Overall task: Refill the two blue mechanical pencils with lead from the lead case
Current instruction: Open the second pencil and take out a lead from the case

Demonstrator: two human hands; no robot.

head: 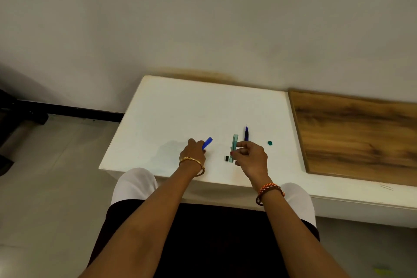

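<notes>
On the white table (171, 115), my left hand (194, 151) grips one blue mechanical pencil (207, 143), whose end sticks out up and to the right of the fingers. My right hand (249, 157) pinches the clear green lead case (234, 145), which stands nearly upright on the table. The second blue pencil (246, 133) lies just beyond my right hand, tip pointing away. A small black cap (227, 158) lies left of the case's lower end. A small green cap (269, 142) lies to the right of my right hand.
A wooden board (356, 135) covers the bench to the right of the white table. A grey wall rises right behind the table. Floor and a black bar (67, 111) lie to the left. My lap sits under the table's near edge.
</notes>
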